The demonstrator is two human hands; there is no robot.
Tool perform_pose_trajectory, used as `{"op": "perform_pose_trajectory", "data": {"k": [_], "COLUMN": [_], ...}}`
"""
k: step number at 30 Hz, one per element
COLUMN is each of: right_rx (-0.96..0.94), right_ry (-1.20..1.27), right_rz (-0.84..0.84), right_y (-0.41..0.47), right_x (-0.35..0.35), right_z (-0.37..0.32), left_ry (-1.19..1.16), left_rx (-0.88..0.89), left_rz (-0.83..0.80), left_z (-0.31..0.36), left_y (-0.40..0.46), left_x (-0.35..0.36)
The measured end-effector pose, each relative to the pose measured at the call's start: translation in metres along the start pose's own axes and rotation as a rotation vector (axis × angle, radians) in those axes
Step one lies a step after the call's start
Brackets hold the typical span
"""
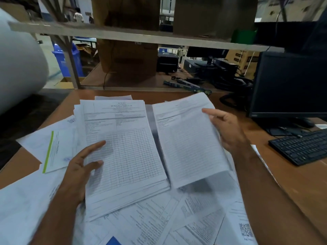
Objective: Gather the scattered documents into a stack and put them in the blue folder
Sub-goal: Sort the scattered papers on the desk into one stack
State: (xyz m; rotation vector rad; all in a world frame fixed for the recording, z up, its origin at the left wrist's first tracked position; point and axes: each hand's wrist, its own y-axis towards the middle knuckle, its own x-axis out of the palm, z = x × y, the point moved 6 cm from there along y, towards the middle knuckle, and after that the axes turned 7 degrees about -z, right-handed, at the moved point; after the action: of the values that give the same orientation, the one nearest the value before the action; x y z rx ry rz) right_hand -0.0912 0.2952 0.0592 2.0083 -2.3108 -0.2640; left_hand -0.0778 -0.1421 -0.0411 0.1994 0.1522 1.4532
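A thick stack of printed forms (123, 147) lies in the middle of the brown desk. My left hand (83, 167) grips its left edge, thumb on top. My right hand (228, 131) holds a second bundle of sheets (189, 138) by its right edge, lifted and tilted just right of the stack. Loose documents (159, 221) lie scattered underneath and in front. A paper with a green stripe (56, 151) lies at the left. A blue corner, maybe the blue folder (113, 241), peeks out at the bottom edge under the papers.
A black keyboard (302, 147) and dark monitor (290, 85) stand at the right. A shelf board (123, 35) with cardboard boxes (127, 61) crosses above the desk's far edge. Cables (228, 82) lie behind. The brown desk (300, 191) shows bare at the right.
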Motion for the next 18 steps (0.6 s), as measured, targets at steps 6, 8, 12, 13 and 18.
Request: {"op": "perform_pose_trajectory", "data": {"k": [6,8,12,13,18], "right_rx": [-0.037,-0.038,0.094,0.095,0.110], "right_ry": [0.390,0.398,0.013,-0.183,-0.186], "right_rz": [-0.160,-0.113,-0.332,-0.405,-0.477], "right_y": [-0.012,-0.015,-0.021,-0.022,-0.028], "right_x": [0.015,0.025,0.074,0.084,0.104], "right_z": [0.003,0.016,0.055,0.064,0.065], "left_ry": [-0.012,-0.029,-0.009,-0.006,0.012], "left_rx": [-0.026,-0.040,-0.068,-0.067,-0.056], "left_rz": [0.008,0.001,-0.015,-0.017,-0.021], "left_z": [-0.002,-0.001,-0.003,-0.001,0.009], "left_y": [-0.002,-0.002,0.000,0.000,-0.001], "left_x": [0.000,0.001,-0.002,-0.002,0.004]}}
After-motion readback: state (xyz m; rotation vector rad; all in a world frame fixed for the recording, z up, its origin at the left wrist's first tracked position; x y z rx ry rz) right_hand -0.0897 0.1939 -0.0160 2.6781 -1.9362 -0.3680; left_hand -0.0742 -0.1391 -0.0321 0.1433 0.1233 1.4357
